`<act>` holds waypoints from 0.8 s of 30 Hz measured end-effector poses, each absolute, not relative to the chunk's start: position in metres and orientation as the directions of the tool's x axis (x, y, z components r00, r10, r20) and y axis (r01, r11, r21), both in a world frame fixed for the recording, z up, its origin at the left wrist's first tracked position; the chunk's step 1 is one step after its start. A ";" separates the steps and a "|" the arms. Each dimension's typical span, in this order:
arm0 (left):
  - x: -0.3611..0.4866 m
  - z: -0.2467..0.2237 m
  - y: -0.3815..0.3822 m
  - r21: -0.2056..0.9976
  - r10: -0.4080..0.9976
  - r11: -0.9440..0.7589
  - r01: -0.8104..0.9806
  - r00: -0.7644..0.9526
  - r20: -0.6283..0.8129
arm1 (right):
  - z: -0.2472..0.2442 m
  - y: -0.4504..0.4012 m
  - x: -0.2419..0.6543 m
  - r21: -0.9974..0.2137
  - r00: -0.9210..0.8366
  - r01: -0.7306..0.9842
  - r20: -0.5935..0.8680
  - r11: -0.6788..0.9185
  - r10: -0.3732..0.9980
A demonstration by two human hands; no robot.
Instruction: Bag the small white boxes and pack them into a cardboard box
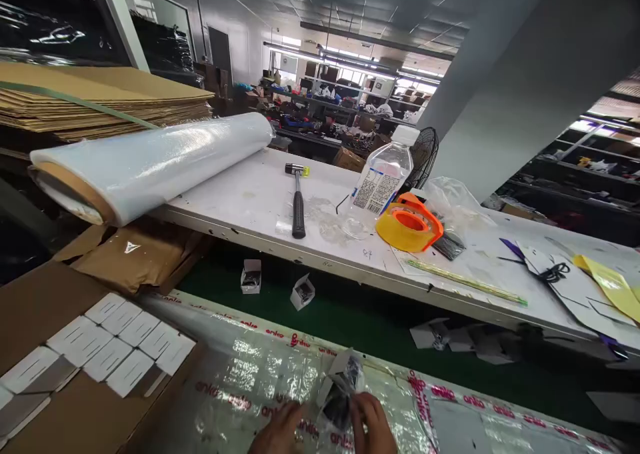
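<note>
Clear plastic bag (339,409), pinched by right hand (374,424), apparently for steadiness, meets white cardboard box (325,389) near worktop's (235,367) far edge; left hand's (280,431) grip unclear

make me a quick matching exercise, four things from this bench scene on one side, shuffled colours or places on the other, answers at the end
1. mallet
2. bottle
3. tape dispenser
4. right hand

a. orange, with yellow tape
b. fingers at the small open white box
c. black grip, lying on the white shelf
d. clear, with a white cap

Right pairs: 1-c, 2-d, 3-a, 4-b
</note>
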State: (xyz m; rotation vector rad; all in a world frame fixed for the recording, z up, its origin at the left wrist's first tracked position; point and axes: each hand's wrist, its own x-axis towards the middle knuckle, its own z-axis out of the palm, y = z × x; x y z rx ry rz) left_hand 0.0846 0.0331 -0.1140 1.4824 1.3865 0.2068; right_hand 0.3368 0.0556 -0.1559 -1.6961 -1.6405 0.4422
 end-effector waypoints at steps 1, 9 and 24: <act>0.088 -0.117 0.036 0.739 0.807 0.220 0.636 0.307 -0.504 | -0.152 0.053 0.336 -0.692 0.084 0.712 0.251 0.118 0.964; 0.061 -0.136 0.021 0.826 0.878 0.199 0.528 0.279 -0.390 | -0.103 0.074 0.276 -0.777 -0.333 0.517 0.204 0.359 0.921; 0.047 -0.122 0.023 0.851 0.885 0.460 0.254 -0.209 -0.416 | -0.158 0.013 0.219 -0.701 -0.272 0.656 0.127 0.280 0.954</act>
